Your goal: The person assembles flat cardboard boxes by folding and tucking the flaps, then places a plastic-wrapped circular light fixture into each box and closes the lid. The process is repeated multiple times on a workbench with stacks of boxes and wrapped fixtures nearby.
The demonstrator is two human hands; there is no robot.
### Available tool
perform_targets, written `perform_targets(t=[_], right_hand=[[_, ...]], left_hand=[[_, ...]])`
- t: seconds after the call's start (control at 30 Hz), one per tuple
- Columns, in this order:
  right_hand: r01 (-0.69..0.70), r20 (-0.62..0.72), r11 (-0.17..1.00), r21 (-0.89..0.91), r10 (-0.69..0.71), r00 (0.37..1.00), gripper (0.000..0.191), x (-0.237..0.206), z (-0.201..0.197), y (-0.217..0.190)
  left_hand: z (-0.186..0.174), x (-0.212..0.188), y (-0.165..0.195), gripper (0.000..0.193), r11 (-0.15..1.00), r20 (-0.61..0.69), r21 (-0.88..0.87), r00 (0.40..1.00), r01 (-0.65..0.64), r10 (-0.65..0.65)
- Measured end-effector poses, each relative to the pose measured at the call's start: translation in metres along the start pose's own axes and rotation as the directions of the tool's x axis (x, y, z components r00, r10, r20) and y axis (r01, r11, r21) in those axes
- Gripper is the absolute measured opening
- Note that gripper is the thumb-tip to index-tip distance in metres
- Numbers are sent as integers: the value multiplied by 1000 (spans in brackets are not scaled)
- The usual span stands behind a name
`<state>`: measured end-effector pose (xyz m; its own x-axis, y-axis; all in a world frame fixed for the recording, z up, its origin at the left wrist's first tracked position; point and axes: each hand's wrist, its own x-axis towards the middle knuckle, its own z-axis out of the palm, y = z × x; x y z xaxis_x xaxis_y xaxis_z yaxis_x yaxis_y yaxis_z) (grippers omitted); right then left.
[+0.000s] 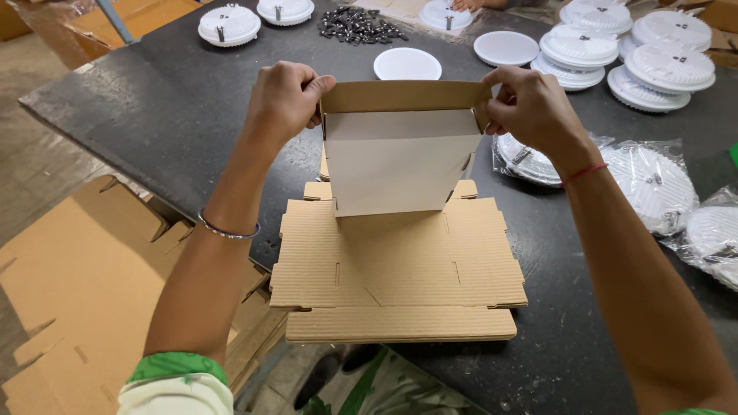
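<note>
A partly folded cardboard box [400, 157], white on its near face and brown inside, is held up above the dark table [169, 115]. My left hand [283, 100] grips its top left corner, and my right hand [529, 107] grips its top right corner. Under the box lies a stack of flat brown cardboard blanks [400, 269], reaching to the table's near edge.
Round white lamp housings [623, 46] stand stacked at the far right, and others [229, 23] at the far left. Bagged lamps [653, 184] lie right of my right arm. A pile of small dark parts [357, 24] and white discs [407, 64] sit behind. More flat cardboard [84, 284] lies on the floor at left.
</note>
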<state>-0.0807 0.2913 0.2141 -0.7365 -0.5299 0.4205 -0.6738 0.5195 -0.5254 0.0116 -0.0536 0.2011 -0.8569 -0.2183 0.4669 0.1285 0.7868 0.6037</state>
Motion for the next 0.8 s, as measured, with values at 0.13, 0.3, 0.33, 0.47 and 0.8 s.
perform_targets(t=[0.13, 0.3, 0.33, 0.47, 0.8], right_hand=[[66, -25, 998, 16, -65, 998, 25, -6, 3, -4], [65, -49, 997, 32, -64, 997, 26, -11, 6, -8], [58, -51, 998, 30, -56, 997, 24, -12, 7, -9], [29, -52, 999, 40, -27, 998, 21, -15, 7, -13], [30, -83, 994, 109, -21, 996, 23, -25, 15, -2]], left_hand=[[2, -7, 2, 31, 1000, -55, -10, 998, -28, 27], [0, -12, 6, 32, 998, -90, 7, 994, -60, 60], [-1, -11, 8, 33, 998, -87, 14, 994, -65, 66], [0, -8, 13, 35, 998, -56, 66, 998, -1, 5], [14, -17, 3, 24, 981, -205, 139, 965, -136, 163]])
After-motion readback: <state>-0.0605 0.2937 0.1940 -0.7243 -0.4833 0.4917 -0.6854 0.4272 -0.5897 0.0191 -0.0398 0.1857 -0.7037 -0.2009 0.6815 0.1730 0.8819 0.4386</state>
